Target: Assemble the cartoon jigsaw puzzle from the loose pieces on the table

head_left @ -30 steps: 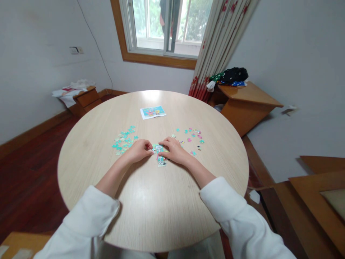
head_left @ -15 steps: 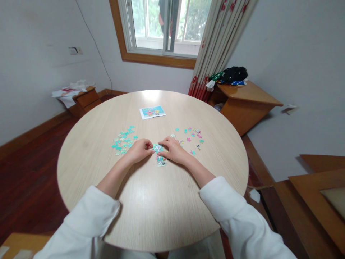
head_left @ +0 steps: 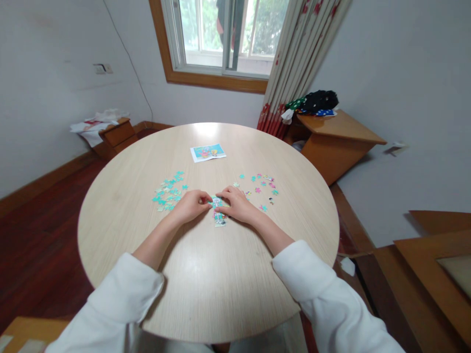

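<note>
A small joined section of a jigsaw puzzle [head_left: 220, 219], with a pale figure on teal, lies on the table in front of me. My left hand [head_left: 193, 203] is at its left edge, thumb and fingers closed in a pinch on a jigsaw piece that they mostly hide. From the right, my right hand [head_left: 237, 203] holds the joined section, with the forefinger at its top and the thumb lower down on it. Loose teal and pale jigsaw pieces [head_left: 170, 190] are spread beyond my left hand. More loose pieces [head_left: 258, 190], some pink, lie past my right hand.
A printed picture sheet [head_left: 208, 153] lies toward the far side of the round wooden table [head_left: 206, 284]. Beyond the table are a window and a curtain [head_left: 290, 63]. A wooden cabinet [head_left: 338, 132] with cloths on top stands at the right.
My left fingertips have shifted slightly right, against the left edge of the joined section. My right hand and the loose pieces have stayed in place.
</note>
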`<action>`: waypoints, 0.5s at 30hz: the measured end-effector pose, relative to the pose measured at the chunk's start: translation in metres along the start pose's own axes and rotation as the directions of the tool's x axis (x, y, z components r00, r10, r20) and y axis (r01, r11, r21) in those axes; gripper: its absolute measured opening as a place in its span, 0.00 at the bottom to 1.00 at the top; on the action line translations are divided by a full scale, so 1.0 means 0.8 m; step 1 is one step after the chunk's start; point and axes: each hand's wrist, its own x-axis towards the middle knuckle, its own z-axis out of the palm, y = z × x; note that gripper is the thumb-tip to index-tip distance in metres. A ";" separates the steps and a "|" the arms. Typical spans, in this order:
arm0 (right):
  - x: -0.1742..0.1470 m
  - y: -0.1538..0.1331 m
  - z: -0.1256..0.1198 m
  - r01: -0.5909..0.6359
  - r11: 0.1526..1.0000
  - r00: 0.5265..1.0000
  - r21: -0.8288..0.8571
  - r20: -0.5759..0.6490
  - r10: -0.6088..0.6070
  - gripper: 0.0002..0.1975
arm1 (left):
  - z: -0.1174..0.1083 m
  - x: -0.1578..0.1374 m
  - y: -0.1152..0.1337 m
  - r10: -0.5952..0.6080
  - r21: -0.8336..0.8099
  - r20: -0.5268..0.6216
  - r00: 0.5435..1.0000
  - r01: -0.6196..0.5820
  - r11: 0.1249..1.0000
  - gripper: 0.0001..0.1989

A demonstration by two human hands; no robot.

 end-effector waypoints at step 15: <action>0.000 0.001 0.001 -0.005 1.000 1.000 0.008 -0.011 0.005 0.20 | -0.003 -0.002 0.002 0.005 0.187 0.062 0.998 -0.016 0.982 0.12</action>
